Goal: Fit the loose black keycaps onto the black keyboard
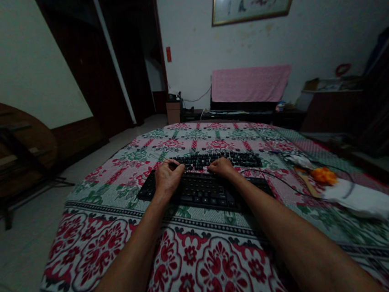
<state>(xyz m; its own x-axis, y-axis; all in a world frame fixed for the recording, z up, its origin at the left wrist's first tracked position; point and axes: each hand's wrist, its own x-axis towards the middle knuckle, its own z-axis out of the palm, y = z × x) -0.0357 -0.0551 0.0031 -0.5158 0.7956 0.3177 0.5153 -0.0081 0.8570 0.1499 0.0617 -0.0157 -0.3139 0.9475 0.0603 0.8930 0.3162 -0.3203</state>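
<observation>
A black keyboard (199, 191) lies on the patterned cloth in front of me. Along its far edge, small black pieces that look like loose keycaps (244, 158) are spread in a band. Over the keyboard's upper left part is my left hand (169, 179), its fingers curled and thumb pressed in, with something small and dark at the fingertips. My right hand (222, 167) is closed in a pinch at the near side of the loose pieces, above the keyboard's top edge. Whatever its fingertips hold is hidden. Both forearms reach in from below, the right one covering part of the keyboard.
A red, green and white patterned cloth (186, 275) covers the table. To the right lie a white cloth-like item (361, 199), an orange fluffy thing (324, 176) and a dark cable (287, 185). A folded round tabletop (14, 135) leans at the left wall.
</observation>
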